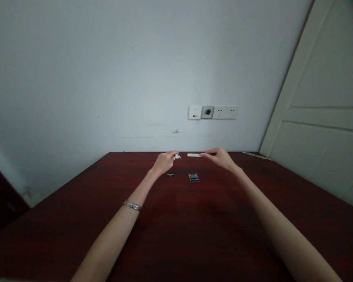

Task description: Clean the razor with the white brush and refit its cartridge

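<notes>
At the far part of the dark red table (170, 235), my left hand (164, 160) is closed on a small white piece (177, 156) with an uneven edge. My right hand (219, 156) pinches the right end of a flat, pale strip (193, 155) with a rounded tip, which points left toward the white piece. A gap separates the two. Nearer to me lies a small dark green piece (170, 175), just below my left hand. To its right rests a clear rectangular case (193, 178) with something green inside.
Behind the table stands a pale wall (135, 78) with a row of sockets (225, 112). A white panelled door (320, 117) is on the right. A thin flat strip (257, 156) lies at the table's far right edge.
</notes>
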The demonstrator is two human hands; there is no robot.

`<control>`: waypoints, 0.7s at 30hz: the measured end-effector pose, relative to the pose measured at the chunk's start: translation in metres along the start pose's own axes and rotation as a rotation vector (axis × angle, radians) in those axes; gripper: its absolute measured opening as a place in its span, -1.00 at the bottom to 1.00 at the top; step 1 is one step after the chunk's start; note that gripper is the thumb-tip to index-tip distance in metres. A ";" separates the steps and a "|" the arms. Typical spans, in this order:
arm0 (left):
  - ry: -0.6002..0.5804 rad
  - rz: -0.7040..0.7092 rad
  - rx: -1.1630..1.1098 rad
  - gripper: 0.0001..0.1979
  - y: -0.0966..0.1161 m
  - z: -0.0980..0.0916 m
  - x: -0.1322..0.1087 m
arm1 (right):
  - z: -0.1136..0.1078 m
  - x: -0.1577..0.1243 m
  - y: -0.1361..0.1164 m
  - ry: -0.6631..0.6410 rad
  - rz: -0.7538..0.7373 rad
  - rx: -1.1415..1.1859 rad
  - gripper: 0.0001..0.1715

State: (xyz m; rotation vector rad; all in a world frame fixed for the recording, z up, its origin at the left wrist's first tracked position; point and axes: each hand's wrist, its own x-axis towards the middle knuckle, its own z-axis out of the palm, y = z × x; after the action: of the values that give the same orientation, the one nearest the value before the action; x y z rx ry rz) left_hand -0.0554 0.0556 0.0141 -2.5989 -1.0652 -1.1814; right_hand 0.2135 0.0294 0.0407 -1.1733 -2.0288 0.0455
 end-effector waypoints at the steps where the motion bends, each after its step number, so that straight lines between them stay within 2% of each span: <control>1: -0.033 -0.081 -0.110 -0.80 0.002 0.001 0.001 | -0.002 0.000 0.004 0.023 0.027 0.015 -0.36; 2: -0.097 -0.167 -0.242 -0.82 0.004 0.002 0.002 | -0.004 0.000 0.005 0.048 0.046 0.025 -0.35; 5: -0.397 -0.396 -0.652 -0.78 0.011 0.005 0.003 | -0.005 0.001 -0.002 0.096 0.064 0.016 -0.36; 8: -0.578 -0.494 -0.894 -0.73 0.018 0.005 0.001 | 0.000 0.003 -0.018 0.097 0.034 -0.002 -0.38; 13: -0.642 -0.455 -1.041 -0.69 0.026 0.002 0.000 | 0.009 0.004 -0.032 0.080 -0.038 0.012 -0.39; 16: -0.630 -0.440 -1.069 -0.67 0.026 0.001 0.000 | 0.008 0.003 -0.025 0.074 -0.019 0.007 -0.37; 21: -0.624 -0.494 -1.041 -0.66 0.020 0.003 -0.002 | 0.005 0.002 -0.020 0.086 0.008 -0.027 -0.35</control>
State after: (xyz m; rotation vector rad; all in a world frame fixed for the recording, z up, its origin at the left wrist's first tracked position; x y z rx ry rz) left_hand -0.0412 0.0404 0.0145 -3.8456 -1.5743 -1.2620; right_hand 0.1954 0.0210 0.0465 -1.1801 -1.9549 -0.0275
